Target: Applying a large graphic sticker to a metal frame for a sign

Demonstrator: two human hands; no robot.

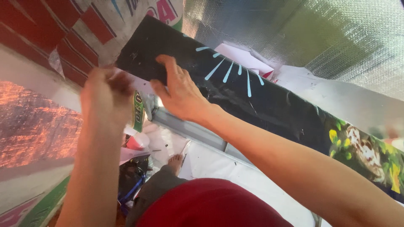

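Sheet: the black printed sheet (252,96) runs as a long band from 11 o'clock down to 4 o'clock
Left hand: the left hand (107,94) pinches the white edge at the sheet's 9 o'clock end, fingers closed on it
Right hand: the right hand (179,90) lies just beside it, palm flat, thumb hooked over the upper edge
Behind: silver foil (336,33) at 1 o'clock
Below: a bare foot (176,162) at 6 o'clock

Both bare arms raised forward and upward, forearms nearly parallel at first, converging toward the hands. Left hand (107,94) seen from the back, fingers curled inward in a pinch, wrist straight. Right hand (176,90) spread flat, palm pressed down, thumb stretched leftward, fingers pointing up, wrist slightly bent.
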